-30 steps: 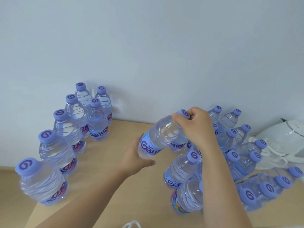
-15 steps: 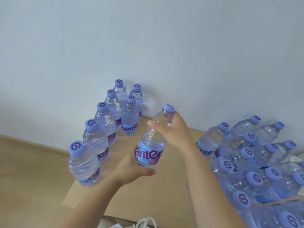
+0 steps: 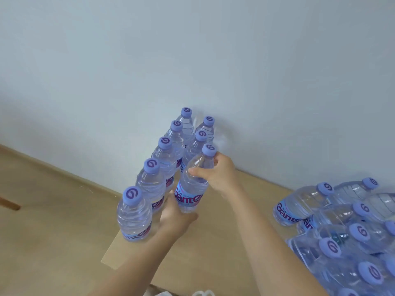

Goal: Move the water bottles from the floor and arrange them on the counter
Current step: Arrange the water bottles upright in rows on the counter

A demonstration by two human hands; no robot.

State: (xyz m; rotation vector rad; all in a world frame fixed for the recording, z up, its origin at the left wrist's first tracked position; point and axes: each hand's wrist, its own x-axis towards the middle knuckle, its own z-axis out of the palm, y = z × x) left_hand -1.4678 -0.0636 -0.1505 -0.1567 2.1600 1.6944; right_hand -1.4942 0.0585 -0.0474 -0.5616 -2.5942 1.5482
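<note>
While right hand wraps neck and shoulder of Ganten water bottle, left hand cups its base, fingers curled under. Bottle near upright, cap tilted toward wall, base just above wooden counter. Open slot directly below, in second row beside five-bottle row. Shrink-wrapped pack well apart right.

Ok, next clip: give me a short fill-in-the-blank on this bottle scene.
1. The held bottle has a cap coloured ____.
2. The right hand grips that bottle near its ____.
3. The left hand holds it at its ____.
4. The long row beside it counts ____ bottles.

Missing: purple; top; bottom; five
</note>
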